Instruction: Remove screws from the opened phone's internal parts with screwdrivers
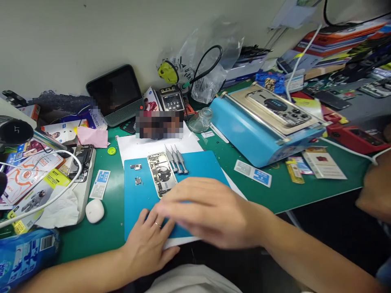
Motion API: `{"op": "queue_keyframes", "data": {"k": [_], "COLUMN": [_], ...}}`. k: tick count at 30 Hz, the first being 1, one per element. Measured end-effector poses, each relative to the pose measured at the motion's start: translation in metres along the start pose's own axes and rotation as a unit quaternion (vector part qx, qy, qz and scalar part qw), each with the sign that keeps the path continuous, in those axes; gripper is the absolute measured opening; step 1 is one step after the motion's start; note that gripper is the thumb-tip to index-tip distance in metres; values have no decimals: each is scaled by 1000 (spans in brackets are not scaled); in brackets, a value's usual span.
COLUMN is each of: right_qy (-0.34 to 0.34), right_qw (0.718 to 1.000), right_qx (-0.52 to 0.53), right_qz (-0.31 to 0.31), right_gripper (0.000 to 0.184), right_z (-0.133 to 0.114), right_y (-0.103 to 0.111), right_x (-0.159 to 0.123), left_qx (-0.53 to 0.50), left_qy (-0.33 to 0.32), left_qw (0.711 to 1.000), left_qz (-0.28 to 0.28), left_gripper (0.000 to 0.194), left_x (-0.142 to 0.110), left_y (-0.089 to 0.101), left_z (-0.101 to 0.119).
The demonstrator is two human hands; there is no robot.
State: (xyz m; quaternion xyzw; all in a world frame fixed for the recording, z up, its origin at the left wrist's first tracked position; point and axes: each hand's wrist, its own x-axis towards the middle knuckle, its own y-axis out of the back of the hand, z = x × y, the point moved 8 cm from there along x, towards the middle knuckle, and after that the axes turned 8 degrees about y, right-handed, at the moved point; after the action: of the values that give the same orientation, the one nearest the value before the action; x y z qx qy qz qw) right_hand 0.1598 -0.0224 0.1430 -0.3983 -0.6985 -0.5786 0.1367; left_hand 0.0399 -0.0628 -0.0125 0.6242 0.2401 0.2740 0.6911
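Observation:
My left hand (146,240) lies open, palm down, its spread fingers on the near edge of the blue mat (210,162) and a ring on one finger. Above the mat is my right hand (210,211), slightly blurred, its fingers stretched loosely leftward over my left fingers. No item shows in it, though its underside is hidden. Just beyond my hands lies an opened phone (161,174) with its inner parts exposed, its lower end partly covered by my right hand. Several grey screwdrivers (176,159) rest beside it. Two small circuit board pieces, one upper (136,167) and one lower (138,181), sit to its left.
A blue machine (244,130) carrying a phone back (276,108) stands at the right. A glass jar (201,120) and a smart display (117,95) are at the back. Left are a white earbud case (95,211), boxes and a white cable (77,162). Another person's arm (375,191) shows far right.

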Motion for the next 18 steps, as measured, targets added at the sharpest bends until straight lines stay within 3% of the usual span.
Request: {"op": "queue_keyframes", "data": {"k": [5, 8, 12, 18], "right_qy": [-140, -221, -268, -285], "right_qw": [981, 960, 951, 948], "right_qx": [-129, -161, -137, -120], "right_qz": [-41, -58, -72, -75], "right_gripper": [22, 23, 27, 26], "right_z": [79, 108, 119, 122], "right_y": [-10, -13, -20, -26], "right_x": [-65, -99, -117, -116], "left_qx": [34, 36, 37, 36], "left_qy": [-11, -11, -9, -4], "left_qw": [999, 999, 999, 999], "left_qz": [-3, -8, -16, -22], "left_gripper": [74, 75, 74, 76], "left_x": [3, 4, 4, 4], "left_y": [3, 2, 2, 2], "left_z": [1, 1, 1, 0]}}
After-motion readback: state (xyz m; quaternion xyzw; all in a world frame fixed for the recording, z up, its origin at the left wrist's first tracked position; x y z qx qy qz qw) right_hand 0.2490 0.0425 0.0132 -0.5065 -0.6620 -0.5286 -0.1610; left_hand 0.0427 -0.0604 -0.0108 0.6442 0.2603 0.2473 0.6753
